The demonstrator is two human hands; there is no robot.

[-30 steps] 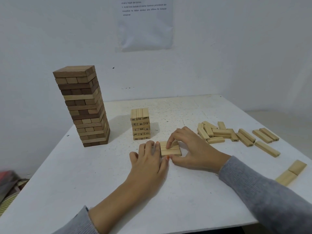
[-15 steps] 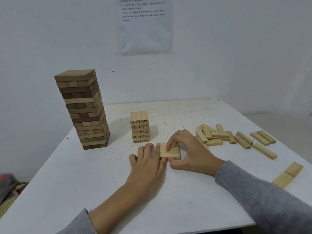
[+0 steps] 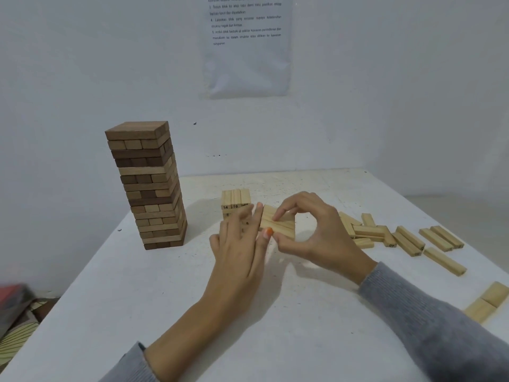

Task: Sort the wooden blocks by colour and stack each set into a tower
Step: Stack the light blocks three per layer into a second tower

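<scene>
Head view: hands (image 3: 242, 252) (image 3: 316, 232) around pale blocks (image 3: 278, 225)

One head-worn view looks forward and down across the white table (image 3: 110, 312); near the forearms; wall (image 3: 82, 64) beyond.

White speckled table (image 3: 110, 312) filling the lower half, reaching back to a pale, bare wall (image 3: 82, 64). At twelve o'clock on that wall, a printed sheet (image 3: 248, 59) in a glossy sleeve, text too small to read. At three o'clock, a strip of pale floor (image 3: 462, 202). At eight o'clock, blurred, something red (image 3: 11, 293) above a striped patterned fabric (image 3: 13, 343). Soft, even light; faint shadows.
</scene>
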